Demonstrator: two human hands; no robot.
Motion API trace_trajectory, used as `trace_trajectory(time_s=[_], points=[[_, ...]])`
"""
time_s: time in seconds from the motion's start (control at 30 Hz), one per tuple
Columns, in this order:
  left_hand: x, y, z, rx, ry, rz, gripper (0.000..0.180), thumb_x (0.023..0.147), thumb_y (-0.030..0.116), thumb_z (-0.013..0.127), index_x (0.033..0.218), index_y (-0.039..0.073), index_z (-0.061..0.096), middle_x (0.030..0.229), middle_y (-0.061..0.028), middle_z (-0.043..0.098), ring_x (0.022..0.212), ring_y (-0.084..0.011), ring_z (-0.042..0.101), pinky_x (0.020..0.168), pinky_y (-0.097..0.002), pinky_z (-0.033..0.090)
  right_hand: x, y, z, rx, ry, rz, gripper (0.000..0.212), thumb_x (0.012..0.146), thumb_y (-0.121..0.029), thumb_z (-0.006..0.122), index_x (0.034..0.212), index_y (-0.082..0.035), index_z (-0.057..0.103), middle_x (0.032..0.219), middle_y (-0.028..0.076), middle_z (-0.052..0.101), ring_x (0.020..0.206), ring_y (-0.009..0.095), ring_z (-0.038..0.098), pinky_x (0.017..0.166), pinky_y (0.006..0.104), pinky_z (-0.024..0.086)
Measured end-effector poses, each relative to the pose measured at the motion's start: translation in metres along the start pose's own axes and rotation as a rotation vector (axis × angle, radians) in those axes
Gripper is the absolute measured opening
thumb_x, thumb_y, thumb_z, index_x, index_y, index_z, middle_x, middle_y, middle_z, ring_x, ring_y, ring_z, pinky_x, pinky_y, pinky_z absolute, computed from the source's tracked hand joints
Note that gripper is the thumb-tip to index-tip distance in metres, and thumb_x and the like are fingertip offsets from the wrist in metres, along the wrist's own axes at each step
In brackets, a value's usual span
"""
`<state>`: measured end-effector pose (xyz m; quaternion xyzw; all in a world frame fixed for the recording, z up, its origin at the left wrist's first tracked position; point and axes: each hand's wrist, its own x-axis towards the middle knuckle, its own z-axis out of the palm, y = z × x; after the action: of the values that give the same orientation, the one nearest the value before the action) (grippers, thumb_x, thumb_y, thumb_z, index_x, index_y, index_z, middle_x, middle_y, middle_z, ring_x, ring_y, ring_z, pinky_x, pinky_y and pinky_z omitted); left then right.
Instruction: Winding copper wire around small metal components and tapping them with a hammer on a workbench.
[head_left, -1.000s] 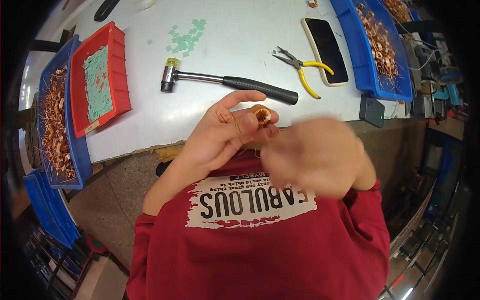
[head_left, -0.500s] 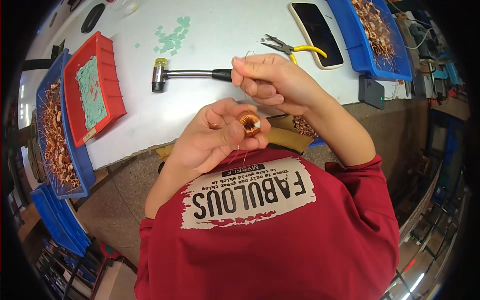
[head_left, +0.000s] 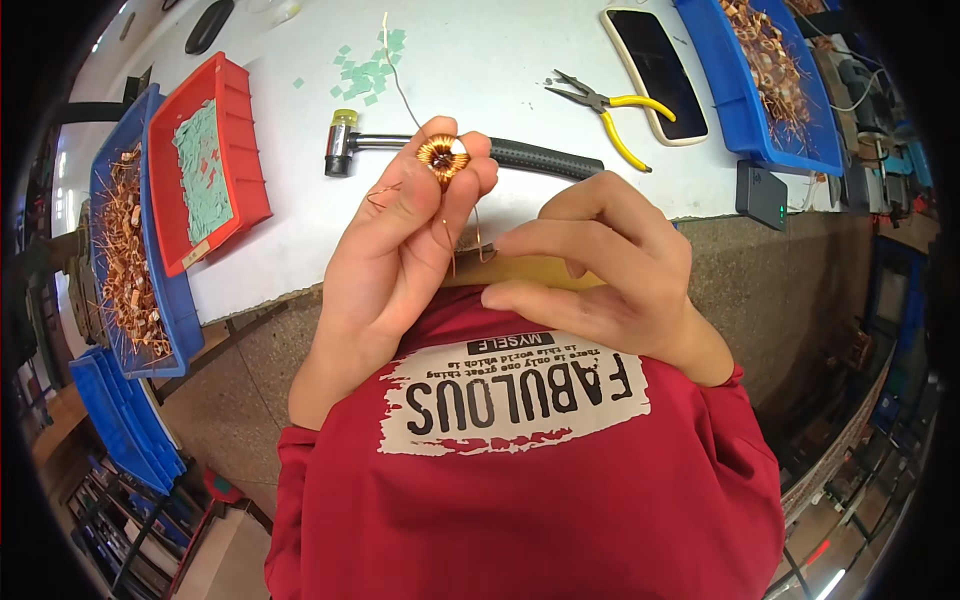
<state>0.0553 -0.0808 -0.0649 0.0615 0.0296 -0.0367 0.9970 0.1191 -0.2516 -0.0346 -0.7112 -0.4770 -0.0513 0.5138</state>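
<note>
My left hand (head_left: 385,240) pinches a toroidal coil (head_left: 432,150) wound with copper wire, its ring face turned up and a white patch on one side. A long wire (head_left: 398,88) rises from the coil over the table. Below the fingers hang shorter wire ends, one of them a bent wire (head_left: 479,232) with a hooked tip. My right hand (head_left: 635,280) is open, thumb and fingers apart, its index fingertip close to that hooked tip; whether they touch I cannot tell. Behind the coil lies a hammer (head_left: 540,158) with a black grip and a yellow-ended head.
Yellow-handled pliers (head_left: 600,101) lie beside a phone (head_left: 655,75). Green paper squares (head_left: 365,75) are scattered on the white table. At left, a red bin (head_left: 240,150) of green pieces adjoins a blue bin (head_left: 180,310) of copper coils. Another blue bin (head_left: 725,110) stands at right.
My left hand has lifted the coil up and left, turning its face upward. My right hand has let go of the wire above and come down to the lower right, fingers spread.
</note>
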Motion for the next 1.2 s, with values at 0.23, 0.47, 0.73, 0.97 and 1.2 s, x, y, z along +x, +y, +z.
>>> trace_trajectory(time_s=[0.23, 0.47, 0.73, 0.97, 1.2], points=[[-0.001, 0.000, 0.000, 0.099, 0.067, -0.038, 0.038, 0.093, 0.003, 0.050, 0.129, -0.003, 0.038, 0.122, -0.0217, 0.052, 0.109, -0.0261, 0.059, 0.095, -0.0258, 0.050, 0.001, -0.001, 0.001, 0.085, -0.092, 0.129, 0.014, 0.065, -0.002, 0.077, 0.077, -0.005, 0.070, 0.071, 0.001, 0.056, 0.055, 0.008, 0.042, 0.047, 0.0186, 0.034], [-0.003, 0.001, -0.006, 0.276, 0.130, 0.006, 0.034, 0.093, 0.004, 0.050, 0.125, -0.005, 0.043, 0.116, -0.0213, 0.057, 0.108, -0.0278, 0.060, 0.093, -0.0268, 0.051, 0.018, 0.011, -0.020, 0.167, -0.062, 0.138, 0.013, 0.065, -0.002, 0.072, 0.078, -0.005, 0.070, 0.071, 0.002, 0.057, 0.054, 0.009, 0.043, 0.047, 0.0204, 0.036], [-0.007, 0.002, -0.011, 0.379, 0.167, -0.009, 0.031, 0.093, 0.006, 0.052, 0.122, -0.004, 0.048, 0.110, -0.0197, 0.060, 0.105, -0.0296, 0.061, 0.091, -0.0290, 0.052, 0.015, -0.008, 0.000, -0.115, -0.106, -0.472, 0.017, 0.066, -0.003, 0.072, 0.083, -0.002, 0.069, 0.069, 0.003, 0.051, 0.056, 0.011, 0.042, 0.047, 0.0230, 0.039], [-0.013, 0.004, -0.010, 0.294, 0.088, 0.001, 0.032, 0.093, 0.008, 0.052, 0.123, -0.003, 0.048, 0.111, -0.0193, 0.060, 0.105, -0.0308, 0.061, 0.089, -0.0301, 0.053, -0.012, 0.011, -0.001, -0.202, -0.133, -0.604, 0.010, 0.069, -0.003, 0.072, 0.079, -0.003, 0.067, 0.074, 0.001, 0.051, 0.059, 0.010, 0.041, 0.048, 0.0210, 0.038], [-0.008, -0.002, -0.007, 0.379, 0.204, -0.044, 0.036, 0.092, 0.008, 0.054, 0.126, -0.002, 0.045, 0.111, -0.0208, 0.061, 0.103, -0.0307, 0.062, 0.085, -0.0286, 0.054, -0.024, 0.027, 0.004, -0.588, -0.177, -0.891, 0.007, 0.075, -0.005, 0.069, 0.080, -0.004, 0.066, 0.079, 0.000, 0.053, 0.060, 0.009, 0.043, 0.050, 0.0184, 0.035]])
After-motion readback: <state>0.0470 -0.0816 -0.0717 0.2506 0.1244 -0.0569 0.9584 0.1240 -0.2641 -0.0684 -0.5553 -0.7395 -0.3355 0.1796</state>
